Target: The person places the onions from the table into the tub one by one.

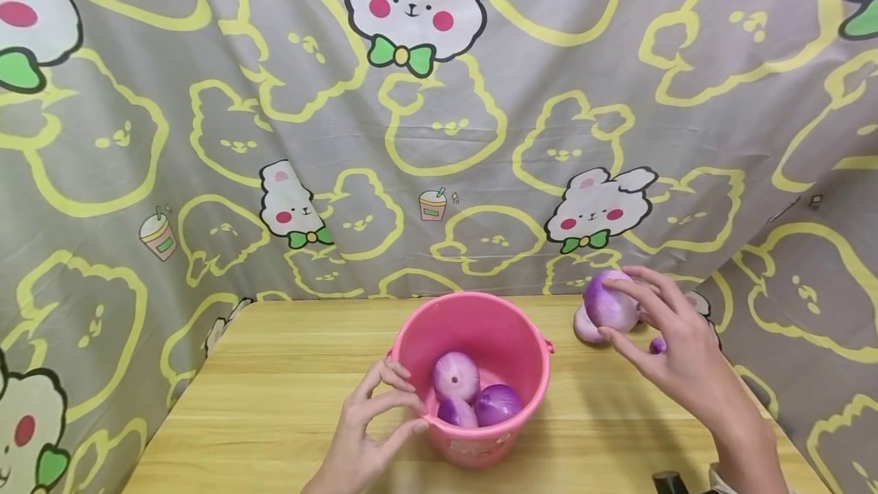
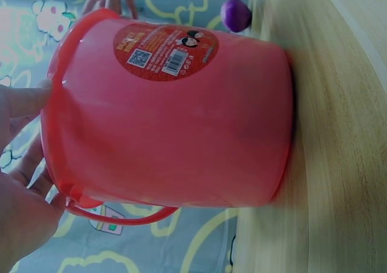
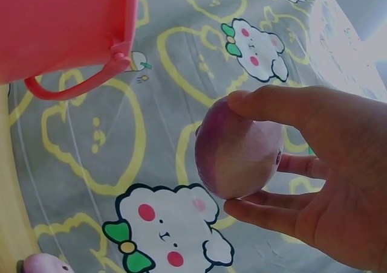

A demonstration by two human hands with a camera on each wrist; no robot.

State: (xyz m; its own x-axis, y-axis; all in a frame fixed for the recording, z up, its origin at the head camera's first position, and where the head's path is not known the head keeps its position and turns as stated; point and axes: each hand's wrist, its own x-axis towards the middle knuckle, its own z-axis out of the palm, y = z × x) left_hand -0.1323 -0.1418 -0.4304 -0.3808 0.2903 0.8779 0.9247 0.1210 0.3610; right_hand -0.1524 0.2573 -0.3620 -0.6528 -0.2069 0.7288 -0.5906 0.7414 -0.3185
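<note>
Three onions (image 1: 456, 377) rest inside the pink bucket (image 1: 483, 326), which stands upright on the desk (image 1: 274, 380). Off to the right, the right hand (image 1: 689, 357) holds a fourth onion (image 1: 607, 303) in the air, thumb on one side and bent fingers on the other, spread about as wide as its round body. The left hand (image 1: 373, 418) curls its fingers and thumb at the left rim of the bucket, seemingly to steady it.

The step in hand looks like lifting an onion clear of the desk. A move on to the bucket would call for carrying it leftward, over the rim, and loosening the fingers low above the others. Another onion (image 1: 586, 326) lies at the far right, partly behind the raised one; a small purple thing (image 1: 658, 345) beside the right hand is too hidden to identify.

The onions are rounded, with smooth, glossy skins streaked from deep violet to pale lilac. The bucket looks like thin plastic, tapering toward its base, with a looped handle (image 3: 78, 87) and a label (image 2: 166, 51). Pale wood grain runs along the desk, and a softly creased, printed curtain (image 1: 446, 128) hangs behind.
</note>
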